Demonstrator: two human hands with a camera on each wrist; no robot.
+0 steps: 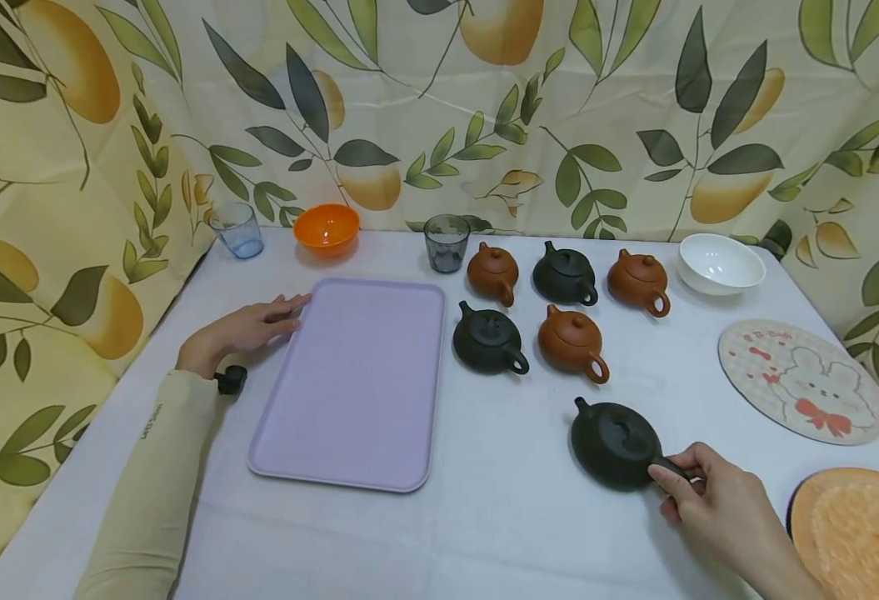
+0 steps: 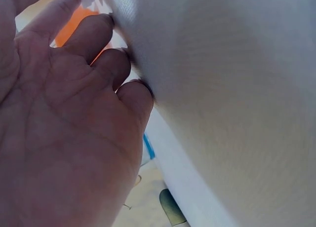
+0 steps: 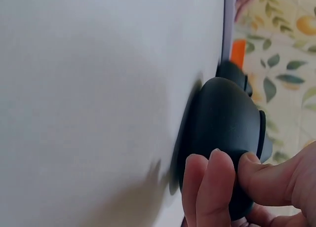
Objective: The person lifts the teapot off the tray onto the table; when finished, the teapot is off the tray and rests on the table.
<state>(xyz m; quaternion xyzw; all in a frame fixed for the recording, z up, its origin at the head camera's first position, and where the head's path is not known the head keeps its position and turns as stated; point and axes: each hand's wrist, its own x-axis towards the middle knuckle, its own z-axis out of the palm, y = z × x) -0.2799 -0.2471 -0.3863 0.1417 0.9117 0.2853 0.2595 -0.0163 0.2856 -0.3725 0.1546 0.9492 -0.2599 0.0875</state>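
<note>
My right hand [image 1: 724,504] pinches the handle of a black teapot [image 1: 613,444] between thumb and fingers, at the front right of the table. In the right wrist view the teapot's dark side [image 3: 222,118] is close to the white cloth; whether its base touches I cannot tell. My left hand [image 1: 247,329] rests its extended fingers against the left edge of a lilac tray [image 1: 357,383], which bears nothing. In the left wrist view the left palm [image 2: 74,123] faces the camera. Behind the held teapot stand brown teapots [image 1: 572,342] and black teapots [image 1: 490,339] in two rows.
Along the back are a blue glass [image 1: 237,232], an orange bowl [image 1: 327,231], a grey glass [image 1: 446,243] and a white bowl [image 1: 721,264]. A rabbit-print round mat [image 1: 802,381] and a tan round mat [image 1: 859,529] lie at the right. A patterned curtain [image 1: 439,108] hangs behind.
</note>
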